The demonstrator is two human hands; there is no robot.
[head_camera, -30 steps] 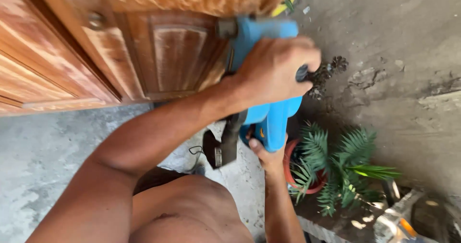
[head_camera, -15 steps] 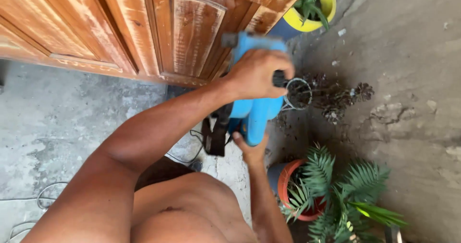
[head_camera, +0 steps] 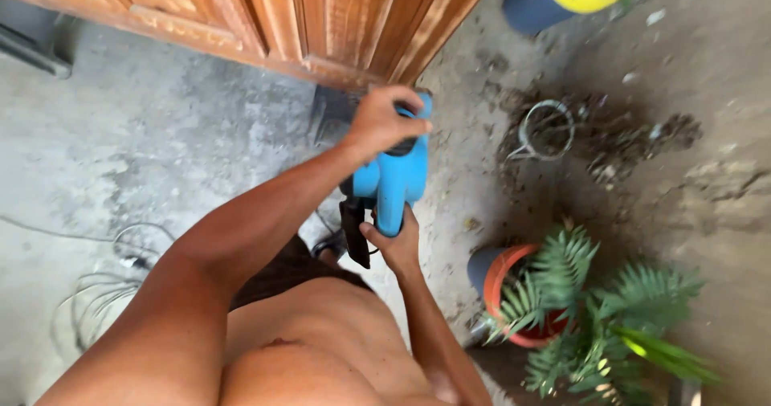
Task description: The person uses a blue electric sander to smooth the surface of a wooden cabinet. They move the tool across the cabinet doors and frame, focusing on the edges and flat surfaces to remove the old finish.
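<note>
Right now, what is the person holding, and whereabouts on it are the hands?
A blue power tool: the left hand grips its top knob, the right hand holds its lower handle.

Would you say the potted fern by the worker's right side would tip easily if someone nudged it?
Probably. The fern spreads well beyond its orange pot, so it looks top-heavy. The pot also seems to lean on the rough concrete floor, so a push might topple it.
</note>
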